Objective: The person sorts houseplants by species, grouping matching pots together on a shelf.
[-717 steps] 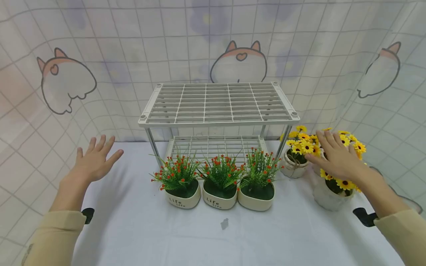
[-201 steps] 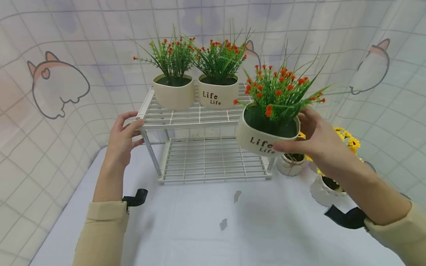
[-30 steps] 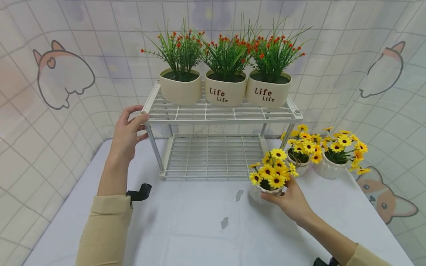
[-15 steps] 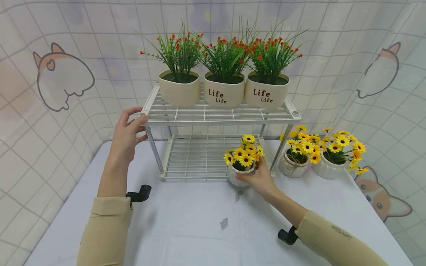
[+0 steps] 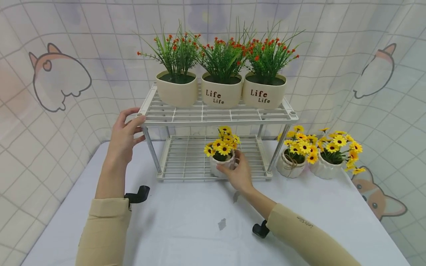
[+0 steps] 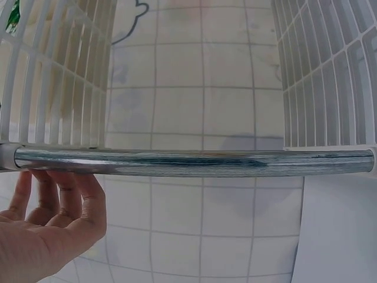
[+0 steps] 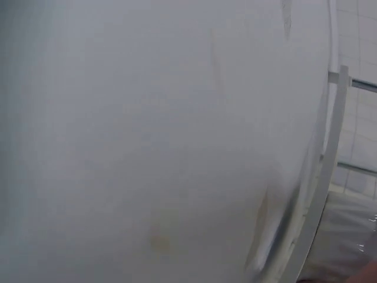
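Observation:
My right hand [image 5: 240, 173] grips a small white pot of yellow sunflowers [image 5: 221, 166] by its right side. The flowerpot is upright at the front middle of the rack's lower shelf [image 5: 181, 162]; whether it touches the shelf I cannot tell. In the right wrist view, part of the white pot [image 7: 344, 236] shows behind the shelf edge. My left hand [image 5: 123, 136] holds the front left corner of the white two-tier rack [image 5: 186, 118], thumb on top. In the left wrist view, the fingers of the left hand [image 6: 65, 206] are bent beside the metal post [image 6: 200, 163].
Three cream pots of red flowers, left [image 5: 177, 90], middle [image 5: 221, 92] and right [image 5: 264, 92], stand in a row on the top shelf. Right of the rack are two more sunflower pots, one tied with twine [image 5: 290, 166], one plain white [image 5: 326, 168]. A white cloth [image 5: 186, 221] covers the table.
My right hand has carried the sunflower pot left and inward from the table to the lower shelf. Earlier, the three red-flower pots went from table to top shelf. The left hand keeps its hold.

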`<state>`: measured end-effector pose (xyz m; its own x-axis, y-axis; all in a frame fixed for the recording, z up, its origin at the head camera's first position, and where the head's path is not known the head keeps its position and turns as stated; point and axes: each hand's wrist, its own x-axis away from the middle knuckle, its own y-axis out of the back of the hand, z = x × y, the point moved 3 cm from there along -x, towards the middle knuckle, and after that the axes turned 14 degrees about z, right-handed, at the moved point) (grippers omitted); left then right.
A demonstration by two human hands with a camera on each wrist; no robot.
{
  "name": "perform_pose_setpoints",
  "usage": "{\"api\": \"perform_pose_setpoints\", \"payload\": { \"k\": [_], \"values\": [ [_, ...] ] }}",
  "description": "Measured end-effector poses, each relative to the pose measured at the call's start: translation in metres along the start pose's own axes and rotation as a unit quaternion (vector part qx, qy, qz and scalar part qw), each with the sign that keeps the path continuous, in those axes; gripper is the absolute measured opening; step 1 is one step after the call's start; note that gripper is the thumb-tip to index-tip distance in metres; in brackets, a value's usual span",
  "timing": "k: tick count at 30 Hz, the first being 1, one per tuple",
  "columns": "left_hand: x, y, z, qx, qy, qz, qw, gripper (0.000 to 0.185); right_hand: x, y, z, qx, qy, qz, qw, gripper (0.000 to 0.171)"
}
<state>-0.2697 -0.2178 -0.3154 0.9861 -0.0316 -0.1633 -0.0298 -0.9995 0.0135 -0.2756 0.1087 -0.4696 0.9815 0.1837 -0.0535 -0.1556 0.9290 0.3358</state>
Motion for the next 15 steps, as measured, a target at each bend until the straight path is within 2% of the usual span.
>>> {"api": "perform_pose_setpoints", "payload": {
  "k": [5, 15],
  "values": [
    [0.0, -0.001, 0.001, -0.001, 0.002, 0.001, 1.0, 0.044, -0.006, -0.016, 0.001, -0.04, 0.013, -0.01, 0.999, 0.08],
    [0.0, 0.001, 0.002, 0.012, -0.008, 0.004, 0.9999, 0.045, -0.027, -0.041, 0.011, -0.061, 0.025, -0.016, 0.998, 0.071]
  ]
}}
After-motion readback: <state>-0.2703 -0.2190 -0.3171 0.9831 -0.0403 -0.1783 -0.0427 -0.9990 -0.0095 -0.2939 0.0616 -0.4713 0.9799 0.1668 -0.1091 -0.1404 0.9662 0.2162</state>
